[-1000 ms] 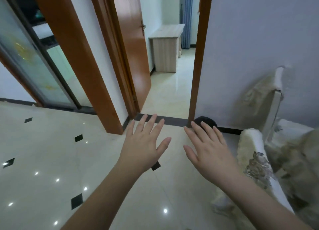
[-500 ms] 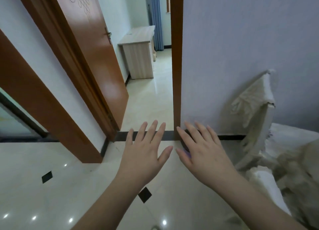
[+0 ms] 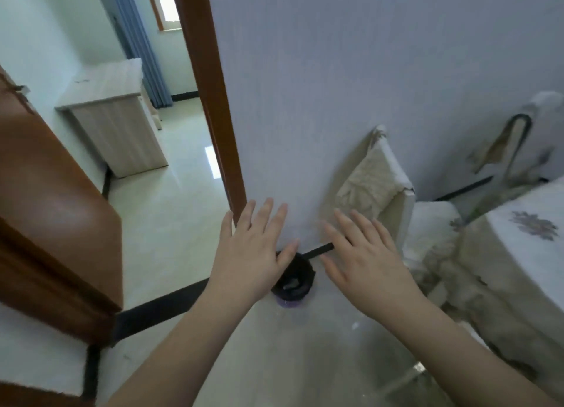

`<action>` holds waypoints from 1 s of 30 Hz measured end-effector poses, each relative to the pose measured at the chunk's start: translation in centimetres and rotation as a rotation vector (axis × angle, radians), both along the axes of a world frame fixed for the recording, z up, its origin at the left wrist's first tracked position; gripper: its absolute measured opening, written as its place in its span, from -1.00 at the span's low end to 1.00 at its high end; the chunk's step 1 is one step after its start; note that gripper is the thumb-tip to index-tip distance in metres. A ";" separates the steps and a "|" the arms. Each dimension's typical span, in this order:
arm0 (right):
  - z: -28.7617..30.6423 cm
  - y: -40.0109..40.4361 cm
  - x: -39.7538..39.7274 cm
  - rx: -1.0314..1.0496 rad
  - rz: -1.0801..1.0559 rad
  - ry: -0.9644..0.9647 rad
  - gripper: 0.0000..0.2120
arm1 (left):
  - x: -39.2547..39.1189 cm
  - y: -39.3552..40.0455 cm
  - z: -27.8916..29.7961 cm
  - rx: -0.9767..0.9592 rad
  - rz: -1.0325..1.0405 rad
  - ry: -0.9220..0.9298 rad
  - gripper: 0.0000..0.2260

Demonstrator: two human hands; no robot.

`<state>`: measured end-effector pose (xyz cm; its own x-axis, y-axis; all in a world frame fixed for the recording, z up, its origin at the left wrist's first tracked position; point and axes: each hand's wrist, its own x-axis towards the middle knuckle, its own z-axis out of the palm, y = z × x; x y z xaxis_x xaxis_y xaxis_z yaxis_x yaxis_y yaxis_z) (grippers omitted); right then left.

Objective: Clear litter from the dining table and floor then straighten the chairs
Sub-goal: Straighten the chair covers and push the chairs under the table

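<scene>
My left hand and my right hand are stretched out in front of me, fingers straight and spread, holding nothing. Between and below them a small bin with a black liner stands on the floor against the wall; something small lies inside it. To the right a chair with a cream cover stands by the wall. The dining table with a white flowered cloth fills the right edge, and a second chair stands behind it.
An open brown door and its frame are on the left. Through the doorway I see a pale wooden cabinet and a blue curtain. The floor is glossy pale tile.
The view has swung right and down. The bin has come out from behind my hands and the dining table has come into view. Both hands stay spread and hold nothing.
</scene>
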<state>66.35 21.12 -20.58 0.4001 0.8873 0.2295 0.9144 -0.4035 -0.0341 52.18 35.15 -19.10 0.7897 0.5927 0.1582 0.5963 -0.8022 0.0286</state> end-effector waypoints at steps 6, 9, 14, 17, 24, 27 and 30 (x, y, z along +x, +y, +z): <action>-0.2 0.7 8.0 -0.009 -0.219 -0.022 -0.42 | 10.9 3.7 -1.4 0.023 -0.204 0.004 -0.42; -0.8 1.7 12.4 0.002 -0.276 0.002 -0.43 | 16.0 5.0 -1.7 0.007 -0.263 0.030 -0.37; -1.3 4.0 20.1 0.031 -0.307 0.043 -0.45 | 24.0 7.3 -1.3 0.020 -0.291 0.020 -0.37; -1.3 5.6 24.6 0.045 -0.333 0.039 -0.48 | 28.7 8.7 -0.9 0.010 -0.312 0.004 -0.38; -1.9 9.6 31.3 -0.004 -0.398 0.027 -0.46 | 36.6 13.4 -2.7 -0.003 -0.366 0.032 -0.41; -2.7 11.9 33.8 -0.029 -0.441 0.041 -0.44 | 40.2 15.8 -4.4 -0.006 -0.429 0.024 -0.45; -3.6 14.4 35.8 -0.064 -0.479 0.045 -0.42 | 43.1 18.6 -5.7 -0.017 -0.472 0.014 -0.45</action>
